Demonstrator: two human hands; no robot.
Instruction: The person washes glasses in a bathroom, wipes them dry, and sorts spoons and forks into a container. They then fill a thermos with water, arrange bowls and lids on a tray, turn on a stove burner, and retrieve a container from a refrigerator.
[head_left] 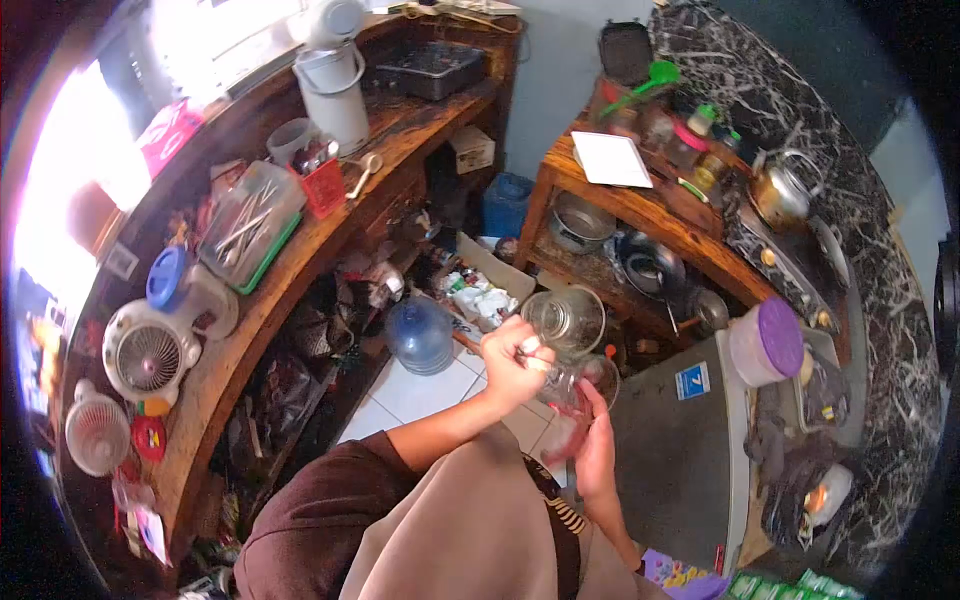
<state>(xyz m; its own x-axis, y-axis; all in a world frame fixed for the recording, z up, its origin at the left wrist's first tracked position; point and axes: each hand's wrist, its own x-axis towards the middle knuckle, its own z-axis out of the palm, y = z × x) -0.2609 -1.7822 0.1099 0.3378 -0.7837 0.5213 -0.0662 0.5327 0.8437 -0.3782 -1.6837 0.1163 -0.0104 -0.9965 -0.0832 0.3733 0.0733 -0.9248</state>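
Note:
My left hand [515,362] is closed in a fist around the handle side of a clear glass mug [566,318], whose round mouth faces up toward me. Just below it, a second clear glass [600,378] overlaps the mug in this view. My right hand [592,445] cups this lower glass from the right, thumb and fingers along its side. A reddish patch shows between the right fingers; I cannot tell if it is a cloth or part of the hand. Both hands are close together in front of my body, above the tiled floor.
A blue water jug [419,336] stands on the tiles ahead. The curved wooden counter [290,262] at left carries fans, a cutlery box [250,222] and a white bucket [333,100]. To the right are a grey fridge [675,450], a purple-lidded tub [766,342] and a kettle [783,190].

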